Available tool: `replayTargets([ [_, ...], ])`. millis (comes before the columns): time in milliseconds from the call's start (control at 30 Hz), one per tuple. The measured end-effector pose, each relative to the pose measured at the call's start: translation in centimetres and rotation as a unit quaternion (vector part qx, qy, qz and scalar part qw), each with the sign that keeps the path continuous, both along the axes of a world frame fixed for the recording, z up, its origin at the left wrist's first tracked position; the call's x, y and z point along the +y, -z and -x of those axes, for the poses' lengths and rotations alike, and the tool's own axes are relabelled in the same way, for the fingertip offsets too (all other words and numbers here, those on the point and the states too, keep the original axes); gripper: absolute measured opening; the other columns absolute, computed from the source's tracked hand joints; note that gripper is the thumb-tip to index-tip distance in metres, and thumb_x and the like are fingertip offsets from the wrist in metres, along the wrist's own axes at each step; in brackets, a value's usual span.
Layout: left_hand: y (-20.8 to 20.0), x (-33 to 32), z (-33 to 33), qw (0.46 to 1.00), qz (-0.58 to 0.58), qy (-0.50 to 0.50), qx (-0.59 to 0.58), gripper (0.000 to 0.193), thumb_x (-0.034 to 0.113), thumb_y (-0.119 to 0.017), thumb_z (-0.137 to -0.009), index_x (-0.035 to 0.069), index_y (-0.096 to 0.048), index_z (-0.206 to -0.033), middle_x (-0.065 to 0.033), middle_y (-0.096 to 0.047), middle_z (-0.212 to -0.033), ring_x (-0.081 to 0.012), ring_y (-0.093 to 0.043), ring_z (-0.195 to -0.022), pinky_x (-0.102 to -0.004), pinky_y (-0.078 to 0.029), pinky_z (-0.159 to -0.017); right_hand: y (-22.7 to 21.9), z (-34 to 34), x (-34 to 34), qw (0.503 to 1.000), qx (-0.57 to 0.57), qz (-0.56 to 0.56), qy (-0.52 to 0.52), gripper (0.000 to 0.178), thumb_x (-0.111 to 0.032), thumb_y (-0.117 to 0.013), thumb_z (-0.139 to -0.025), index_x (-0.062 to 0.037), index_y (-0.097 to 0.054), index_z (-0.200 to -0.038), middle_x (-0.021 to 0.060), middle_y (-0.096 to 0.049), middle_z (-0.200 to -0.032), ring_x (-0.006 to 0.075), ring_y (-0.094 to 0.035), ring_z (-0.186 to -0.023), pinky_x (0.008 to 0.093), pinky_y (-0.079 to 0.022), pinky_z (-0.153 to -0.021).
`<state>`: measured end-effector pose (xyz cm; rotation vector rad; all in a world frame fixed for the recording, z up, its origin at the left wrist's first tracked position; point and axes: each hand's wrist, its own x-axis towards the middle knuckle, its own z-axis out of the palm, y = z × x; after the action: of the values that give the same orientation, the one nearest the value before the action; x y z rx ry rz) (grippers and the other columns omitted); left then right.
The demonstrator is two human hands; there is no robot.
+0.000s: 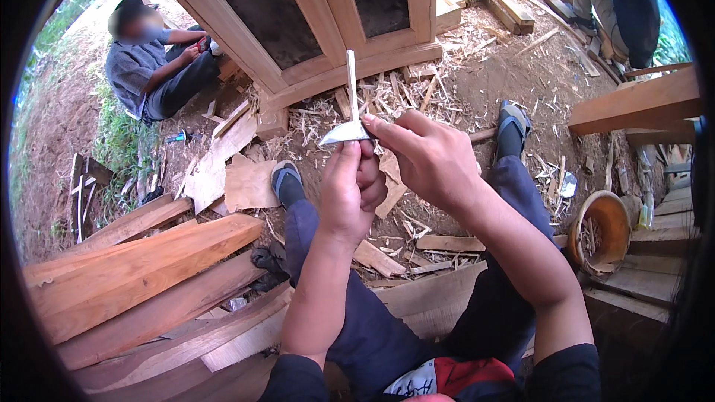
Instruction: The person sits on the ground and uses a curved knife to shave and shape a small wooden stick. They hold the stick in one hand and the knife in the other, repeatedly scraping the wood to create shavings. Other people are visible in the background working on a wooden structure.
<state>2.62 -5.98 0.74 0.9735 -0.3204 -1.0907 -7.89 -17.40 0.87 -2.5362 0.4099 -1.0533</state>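
A thin pale wooden stick [351, 82] stands upright in front of me. Its lower part goes behind a silver, blade-shaped piece [344, 133] and appears to run into my left hand [350, 190]. My left fingers are curled closed, with the thumb pressed up against the silver piece. My right hand [428, 152] is closed at the piece's right end, its index fingertip touching near the foot of the stick. Whatever lies inside the right fingers is hidden. Both hands meet above the ground between my feet.
A wooden panelled frame [357, 59] stands ahead, with wood shavings [477, 52] around it. Thick beams [164, 253] lie at the left. An orange-brown bucket [602, 231] tips at the right. One person [160, 67] sits far left; another person [629, 7] is at the far right.
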Motion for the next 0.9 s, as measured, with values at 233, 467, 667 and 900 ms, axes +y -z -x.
replayTargets([
  [233,0.7,-0.1,0.2,0.997,0.046,0.009,0.064,0.028,0.035,-0.038,-0.103,0.013,-0.05,-0.093,0.0081,-0.031,-0.055,-0.0043,-0.023,-0.039,-0.0199,-0.02,-0.035,1.3,-1.6,-1.6,0.999,0.033,0.016,0.035,0.032,-0.011,-0.055,-0.085,-0.0229,-0.064,-0.114,0.0078,-0.062,-0.085,0.0266,-0.066,-0.069,0.0385,-0.053,-0.053],
  [467,-0.4,1.1,1.9,0.999,0.018,0.041,0.024,0.03,0.034,-0.035,-0.104,0.01,-0.05,-0.094,0.0067,-0.027,-0.054,-0.0048,-0.022,-0.039,-0.0213,-0.02,-0.036,4.7,0.8,-12.1,0.966,-0.03,-0.104,0.235,0.025,-0.017,-0.058,-0.093,-0.0185,-0.067,-0.116,0.0111,-0.071,-0.092,0.0278,-0.069,-0.082,0.0417,-0.054,-0.071],
  [667,0.2,0.1,-2.0,0.999,0.036,-0.004,0.033,0.028,0.031,-0.035,-0.104,0.01,-0.051,-0.094,0.0074,-0.027,-0.055,-0.0044,-0.02,-0.038,-0.0211,-0.021,-0.034,1.7,-0.9,-3.0,0.996,-0.027,-0.076,-0.024,0.033,-0.009,-0.062,-0.085,-0.0175,-0.063,-0.118,0.0084,-0.066,-0.083,0.0252,-0.066,-0.064,0.0357,-0.053,-0.054],
  [900,0.4,-0.5,-0.9,0.999,-0.003,-0.036,-0.035,0.028,0.033,-0.034,-0.104,0.012,-0.049,-0.094,0.0066,-0.028,-0.056,-0.0043,-0.021,-0.038,-0.021,-0.021,-0.034,1.5,-0.9,-1.1,0.997,0.042,-0.066,-0.023,0.035,-0.012,-0.06,-0.086,-0.0216,-0.061,-0.12,0.0077,-0.062,-0.081,0.0285,-0.065,-0.064,0.0379,-0.051,-0.052],
])
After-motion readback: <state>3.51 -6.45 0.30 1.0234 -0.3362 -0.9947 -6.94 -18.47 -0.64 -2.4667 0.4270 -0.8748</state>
